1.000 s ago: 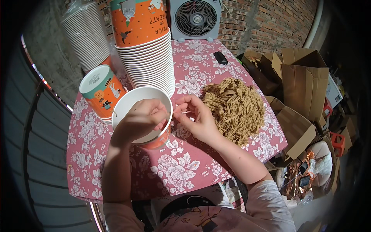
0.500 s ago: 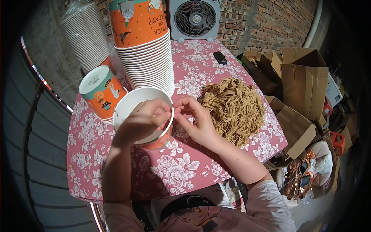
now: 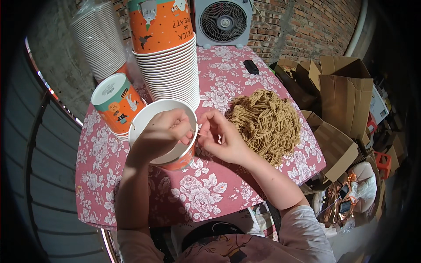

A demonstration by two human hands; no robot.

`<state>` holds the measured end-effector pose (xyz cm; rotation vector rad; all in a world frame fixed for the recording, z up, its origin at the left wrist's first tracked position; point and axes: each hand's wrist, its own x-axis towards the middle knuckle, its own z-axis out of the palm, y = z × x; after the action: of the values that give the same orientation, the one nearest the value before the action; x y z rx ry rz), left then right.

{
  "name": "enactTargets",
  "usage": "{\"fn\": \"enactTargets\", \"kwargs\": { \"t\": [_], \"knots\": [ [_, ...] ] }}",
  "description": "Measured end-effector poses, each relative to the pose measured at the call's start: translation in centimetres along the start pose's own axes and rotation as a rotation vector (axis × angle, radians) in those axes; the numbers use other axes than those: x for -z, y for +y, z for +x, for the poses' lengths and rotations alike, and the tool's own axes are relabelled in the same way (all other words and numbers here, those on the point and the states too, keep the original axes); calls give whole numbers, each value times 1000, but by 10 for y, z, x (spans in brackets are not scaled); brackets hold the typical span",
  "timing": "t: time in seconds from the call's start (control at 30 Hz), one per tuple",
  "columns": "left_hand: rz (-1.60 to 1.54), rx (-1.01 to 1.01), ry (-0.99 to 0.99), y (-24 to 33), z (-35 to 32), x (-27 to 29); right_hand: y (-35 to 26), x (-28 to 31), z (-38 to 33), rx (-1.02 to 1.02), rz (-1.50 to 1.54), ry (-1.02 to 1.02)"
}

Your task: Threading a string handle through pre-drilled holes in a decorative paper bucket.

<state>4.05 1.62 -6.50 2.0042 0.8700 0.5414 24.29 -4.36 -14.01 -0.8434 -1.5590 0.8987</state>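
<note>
A white-lined paper bucket [image 3: 151,113] with an orange outside stands mouth up in front of me. My left hand [image 3: 173,126] reaches into it, fingers curled against the inner wall by the right rim; whatever they grip is hidden. Just outside that same rim, my right hand [image 3: 221,136] pinches thumb and forefinger together on what looks like the end of a thin cord, mostly covered by the fingers. A short bit of cord [image 3: 133,126] shows at the bucket's left rim. To the right of my right hand lies a heap of tan cords [image 3: 265,125].
Behind the bucket rises a tall stack of nested orange buckets [image 3: 169,72]. An upside-down bucket [image 3: 115,103] stands left, with a plastic-wrapped stack [image 3: 98,41] beyond. A grey box fan [image 3: 222,24] and small black object [image 3: 251,66] sit far back. Cardboard boxes [image 3: 344,96] crowd the right.
My right hand has drawn slightly away from the rim, and its fingers have curled in more. My left hand stays inside the bucket, with its fingers shifted a little.
</note>
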Motion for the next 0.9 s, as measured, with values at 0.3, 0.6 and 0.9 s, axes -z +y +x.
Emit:
{"fn": "enactTargets", "kwargs": {
  "t": [0.3, 0.6, 0.9],
  "knots": [
    [-6, -78, -18, 1, -5, 13, -14, 28, 12, 331, -701, 149],
    [-48, -376, -304, 9, 0, -11, -19, 33, 12, 429, -818, 247],
    [186, -497, -112, 14, -3, -11, -34, 18, 2, 963, -794, 131]
  ]
}}
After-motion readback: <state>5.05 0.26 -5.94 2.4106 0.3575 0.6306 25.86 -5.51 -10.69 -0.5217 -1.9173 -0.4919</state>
